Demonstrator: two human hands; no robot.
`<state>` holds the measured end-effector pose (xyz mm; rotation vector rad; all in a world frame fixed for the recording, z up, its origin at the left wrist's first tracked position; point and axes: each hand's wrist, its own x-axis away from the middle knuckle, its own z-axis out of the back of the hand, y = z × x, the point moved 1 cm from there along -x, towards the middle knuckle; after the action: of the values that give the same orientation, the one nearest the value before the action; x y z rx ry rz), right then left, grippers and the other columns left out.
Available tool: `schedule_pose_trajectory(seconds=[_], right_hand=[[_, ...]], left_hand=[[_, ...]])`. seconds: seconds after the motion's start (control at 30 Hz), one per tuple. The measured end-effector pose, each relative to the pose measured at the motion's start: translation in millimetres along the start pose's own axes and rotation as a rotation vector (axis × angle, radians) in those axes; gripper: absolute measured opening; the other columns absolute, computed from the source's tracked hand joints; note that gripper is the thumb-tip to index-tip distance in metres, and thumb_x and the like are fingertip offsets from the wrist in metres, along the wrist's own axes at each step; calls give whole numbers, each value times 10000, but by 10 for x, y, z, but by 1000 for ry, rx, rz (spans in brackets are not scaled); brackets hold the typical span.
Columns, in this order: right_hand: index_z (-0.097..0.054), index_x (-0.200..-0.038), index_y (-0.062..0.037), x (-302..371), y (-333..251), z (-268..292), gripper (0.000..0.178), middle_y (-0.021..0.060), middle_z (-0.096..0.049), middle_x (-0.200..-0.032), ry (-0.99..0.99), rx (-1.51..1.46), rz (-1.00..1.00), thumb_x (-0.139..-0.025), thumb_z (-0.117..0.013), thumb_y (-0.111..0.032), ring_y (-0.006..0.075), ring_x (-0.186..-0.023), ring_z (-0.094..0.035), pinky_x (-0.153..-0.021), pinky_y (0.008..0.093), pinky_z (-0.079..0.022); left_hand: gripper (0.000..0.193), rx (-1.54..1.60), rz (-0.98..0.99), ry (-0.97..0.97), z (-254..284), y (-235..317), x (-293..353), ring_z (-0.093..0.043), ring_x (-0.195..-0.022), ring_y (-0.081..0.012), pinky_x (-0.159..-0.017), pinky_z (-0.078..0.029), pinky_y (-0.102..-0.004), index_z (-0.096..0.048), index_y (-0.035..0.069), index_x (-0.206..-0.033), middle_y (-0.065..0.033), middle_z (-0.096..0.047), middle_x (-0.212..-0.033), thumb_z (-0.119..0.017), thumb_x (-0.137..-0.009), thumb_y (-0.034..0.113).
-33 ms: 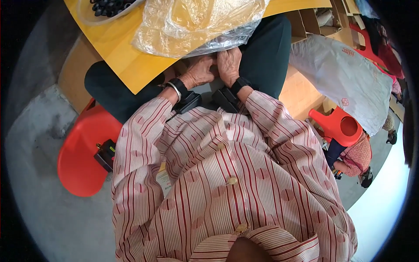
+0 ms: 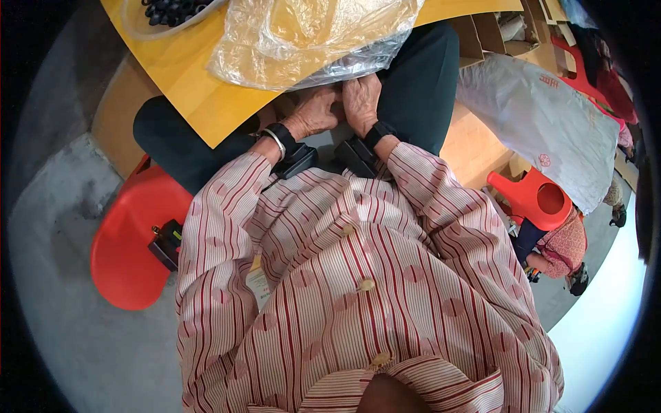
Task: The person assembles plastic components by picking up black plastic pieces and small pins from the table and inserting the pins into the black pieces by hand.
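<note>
My left hand (image 2: 313, 115) and my right hand (image 2: 361, 103) are close together above my lap, at the near edge of a yellow tabletop (image 2: 200, 110). Their fingers point away from me and are mostly hidden under the edge of a crumpled clear plastic bag (image 2: 303, 51), which lies on the tabletop and hangs over its edge. Whether either hand holds anything cannot be seen. Black bands circle both wrists, and the left wrist also has a silver bangle (image 2: 277, 143).
A clear tub (image 2: 148, 34) of small black parts stands at the far left of the tabletop. Red plastic stools (image 2: 131, 241) are at left and right. A large white sack (image 2: 537, 117), cardboard boxes (image 2: 492, 31) and a person in patterned clothing (image 2: 564, 244) are to the right.
</note>
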<state>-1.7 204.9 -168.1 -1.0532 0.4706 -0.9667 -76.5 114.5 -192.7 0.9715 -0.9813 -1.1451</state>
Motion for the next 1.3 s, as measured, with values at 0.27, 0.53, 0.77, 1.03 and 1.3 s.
schedule_pose_trajectory(seconds=[0.27, 0.53, 0.77, 1.03, 1.3], right_hand=[[-619, -845, 19, -122, -77, 127, 160, 218, -638, -845, -76, 534, 318, -825, -529, -112, 401, -809, -602, -686, 410, -482], [-626, -710, -53, -205, 202, 43, 134, 148, -627, -743, 44, 694, 480, -789, -570, -147, 325, -755, -585, -694, 402, -405], [-630, -753, -59, -153, 60, 69, 137, 139, -622, -824, 31, 643, 430, -772, -569, -180, 335, -820, -516, -711, 415, -376], [-638, -784, -38, -113, 159, 44, 194, 155, -618, -855, 64, 721, 364, -758, -582, -222, 366, -826, -506, -753, 443, -394], [-621, -935, -94, -58, 230, 37, 247, 175, -592, -950, 7, 727, 278, -790, -560, -284, 386, -928, -511, -771, 481, -376]], left_hand=[[290, 9, -2, 24, -6, 18, 19, -490, -1109, -387, -968, -377, -422, -658, -7, -929, -218, -542, -1159, -660, -668, 120], [295, 40, -105, 123, -60, 23, -19, -553, -986, -382, -888, -432, -421, -665, 8, -912, -217, -608, -993, -668, -648, 139], [312, -34, -46, 89, -40, -31, 14, -546, -1021, -376, -926, -419, -410, -667, 15, -937, -212, -590, -1086, -677, -665, 166], [298, -59, 49, 20, -57, -49, -7, -485, -1116, -379, -969, -382, -403, -658, 11, -918, -199, -524, -1189, -711, -662, 155], [287, -66, 15, 73, -84, -49, 5, -539, -1000, -384, -904, -419, -418, -657, -16, -878, -220, -576, -1043, -673, -651, 158]])
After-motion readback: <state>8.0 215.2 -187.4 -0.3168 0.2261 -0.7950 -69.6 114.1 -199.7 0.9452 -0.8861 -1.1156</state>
